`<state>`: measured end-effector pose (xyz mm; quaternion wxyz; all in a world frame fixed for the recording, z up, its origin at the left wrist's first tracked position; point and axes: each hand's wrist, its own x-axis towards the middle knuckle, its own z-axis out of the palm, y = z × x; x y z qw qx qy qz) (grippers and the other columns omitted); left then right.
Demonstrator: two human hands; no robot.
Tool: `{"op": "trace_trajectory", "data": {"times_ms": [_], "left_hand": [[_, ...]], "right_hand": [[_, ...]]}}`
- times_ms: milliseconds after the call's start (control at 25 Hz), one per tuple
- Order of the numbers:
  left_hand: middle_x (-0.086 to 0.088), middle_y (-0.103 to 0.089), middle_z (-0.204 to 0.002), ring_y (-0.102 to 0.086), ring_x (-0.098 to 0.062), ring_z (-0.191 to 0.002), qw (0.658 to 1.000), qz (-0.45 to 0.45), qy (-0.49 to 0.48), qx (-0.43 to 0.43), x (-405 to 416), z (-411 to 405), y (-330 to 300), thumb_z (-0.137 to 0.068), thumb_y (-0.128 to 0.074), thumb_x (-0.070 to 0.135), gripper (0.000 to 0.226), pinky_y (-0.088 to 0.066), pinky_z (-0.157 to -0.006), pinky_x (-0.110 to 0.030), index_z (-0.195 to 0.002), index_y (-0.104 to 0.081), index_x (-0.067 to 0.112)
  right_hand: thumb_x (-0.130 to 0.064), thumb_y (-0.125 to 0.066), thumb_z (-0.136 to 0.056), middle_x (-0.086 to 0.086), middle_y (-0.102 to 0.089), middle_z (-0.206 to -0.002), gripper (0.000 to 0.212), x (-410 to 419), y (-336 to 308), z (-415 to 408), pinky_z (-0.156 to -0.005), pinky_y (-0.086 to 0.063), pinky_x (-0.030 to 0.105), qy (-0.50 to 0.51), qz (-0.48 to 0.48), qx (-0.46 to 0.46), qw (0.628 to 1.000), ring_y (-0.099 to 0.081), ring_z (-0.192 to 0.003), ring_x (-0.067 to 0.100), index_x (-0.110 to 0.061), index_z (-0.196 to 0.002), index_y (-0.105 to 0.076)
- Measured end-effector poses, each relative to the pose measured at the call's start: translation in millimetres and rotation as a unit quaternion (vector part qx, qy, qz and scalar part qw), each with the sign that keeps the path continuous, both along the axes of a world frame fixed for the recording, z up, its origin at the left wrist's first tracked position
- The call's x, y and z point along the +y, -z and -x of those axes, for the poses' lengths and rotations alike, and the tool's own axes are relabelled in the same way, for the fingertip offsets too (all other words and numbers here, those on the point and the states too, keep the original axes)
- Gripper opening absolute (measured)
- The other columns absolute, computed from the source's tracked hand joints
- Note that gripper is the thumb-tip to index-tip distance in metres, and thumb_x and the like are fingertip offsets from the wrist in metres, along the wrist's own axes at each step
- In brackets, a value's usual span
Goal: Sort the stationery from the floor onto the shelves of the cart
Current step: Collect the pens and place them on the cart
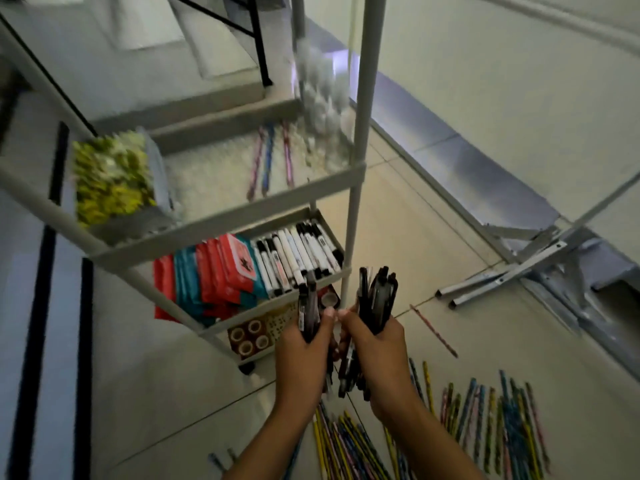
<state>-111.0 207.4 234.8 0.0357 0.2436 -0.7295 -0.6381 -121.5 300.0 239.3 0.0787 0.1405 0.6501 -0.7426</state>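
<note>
My left hand (pixel 304 351) grips a small bundle of black pens (pixel 309 306), held upright. My right hand (pixel 375 344) grips a thicker bundle of black pens (pixel 377 292). Both hands are side by side, just in front of the white cart (pixel 221 220) and level with its middle shelf. The top shelf holds a box of yellow-green items (pixel 110 174) and three coloured pencils (pixel 270 157). On the middle shelf lie red and teal packets (pixel 214 275) and a row of white markers (pixel 298 254). Tape rolls (pixel 249 337) sit on the bottom shelf. Several coloured pencils (pixel 491 420) lie on the floor.
One loose pencil (pixel 433 330) lies on the tiles to the right of the cart. Metal bars and a folding frame (pixel 512 275) lie on the floor at the right, below a grey skirting. A dark-striped mat (pixel 52 306) runs along the left.
</note>
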Motion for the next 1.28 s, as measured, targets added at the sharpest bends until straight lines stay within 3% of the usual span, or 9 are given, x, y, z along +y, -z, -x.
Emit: {"op": "trace_trajectory", "data": {"times_ms": [80,240,440,560,680,800,920,1040,1280], "left_hand": [[-0.005,-0.07,-0.066,-0.068,-0.013,-0.061,1.0,-0.008,-0.004,-0.003,-2,-1,-45,-0.088,-0.061,0.035,0.02,-0.056,-0.06,-0.031,-0.081,-0.07,0.018],[0.01,-0.07,-0.069,-0.066,0.003,-0.066,0.999,-0.029,-0.022,0.006,-6,-6,-142,-0.09,-0.061,0.029,0.007,-0.05,-0.06,-0.014,-0.085,-0.064,0.034],[0.004,-0.071,-0.066,-0.069,-0.006,-0.065,0.998,-0.048,-0.047,-0.007,-10,-7,-251,-0.09,-0.061,0.028,0.017,-0.05,-0.057,-0.016,-0.092,-0.069,0.013],[0.006,-0.065,-0.055,-0.065,-0.004,-0.054,0.998,-0.052,-0.043,0.013,-21,-3,-320,-0.09,-0.06,0.026,0.023,-0.048,-0.05,-0.014,-0.089,-0.066,0.003],[0.003,-0.064,-0.062,-0.064,-0.01,-0.056,0.996,-0.061,-0.036,0.047,-49,7,-387,-0.084,-0.06,0.037,0.03,-0.053,-0.055,-0.021,-0.091,-0.063,0.008],[0.002,-0.06,-0.056,-0.059,-0.01,-0.051,0.996,-0.029,-0.042,0.079,-93,26,-437,-0.089,-0.059,0.032,0.021,-0.051,-0.052,-0.019,-0.091,-0.061,0.011],[0.002,-0.06,-0.06,-0.059,-0.008,-0.051,0.995,0.003,-0.059,0.075,-150,49,-462,-0.093,-0.057,0.029,0.011,-0.05,-0.054,-0.021,-0.091,-0.061,0.019],[0.0,-0.06,-0.068,-0.059,-0.007,-0.05,0.995,0.019,-0.079,0.048,-197,63,-463,-0.094,-0.056,0.028,0.01,-0.049,-0.055,-0.024,-0.092,-0.062,0.02],[-0.003,-0.06,-0.068,-0.058,-0.015,-0.054,0.997,0.054,-0.06,0.012,-236,80,-451,-0.094,-0.056,0.024,0.01,-0.05,-0.06,-0.029,-0.092,-0.062,0.017]], "right_hand": [[-0.017,-0.065,-0.088,-0.002,-0.065,-0.063,0.01,-3,-44,0,-0.064,-0.056,0.034,-0.007,0.001,-0.021,1.0,-0.066,-0.067,0.019,-0.011,-0.081,-0.065],[-0.017,-0.065,-0.087,0.002,-0.062,-0.061,0.014,-8,-140,0,-0.062,-0.056,0.033,-0.027,-0.003,-0.04,0.999,-0.065,-0.065,0.021,-0.006,-0.079,-0.064],[-0.019,-0.067,-0.086,0.008,-0.065,-0.064,0.015,-11,-253,2,-0.065,-0.057,0.042,-0.052,-0.012,-0.053,0.997,-0.067,-0.065,0.025,-0.005,-0.081,-0.065],[-0.019,-0.068,-0.086,0.006,-0.065,-0.061,0.013,-17,-327,10,-0.058,-0.057,0.036,-0.089,-0.004,-0.049,0.995,-0.065,-0.059,0.02,-0.006,-0.082,-0.066],[-0.021,-0.068,-0.087,-0.003,-0.064,-0.061,0.012,-29,-402,31,-0.056,-0.051,0.021,-0.2,-0.05,0.041,0.978,-0.064,-0.059,0.009,-0.009,-0.087,-0.065],[-0.025,-0.067,-0.087,-0.011,-0.059,-0.073,0.015,-52,-464,76,-0.057,-0.047,0.015,-0.32,-0.23,0.182,0.901,-0.058,-0.062,-0.002,-0.021,-0.099,-0.059],[-0.028,-0.068,-0.085,-0.005,-0.064,-0.094,0.031,-95,-496,136,-0.068,-0.049,0.026,-0.403,-0.45,0.282,0.746,-0.056,-0.075,0.009,-0.019,-0.113,-0.055],[-0.026,-0.065,-0.087,0.001,-0.062,-0.103,0.032,-134,-490,171,-0.074,-0.043,0.028,-0.486,-0.561,0.294,0.602,-0.05,-0.083,0.014,-0.02,-0.117,-0.054],[-0.023,-0.062,-0.089,-0.003,-0.05,-0.099,0.04,-180,-448,173,-0.078,-0.039,0.028,-0.586,-0.59,0.257,0.492,-0.049,-0.091,0.015,-0.021,-0.126,-0.048]]}}
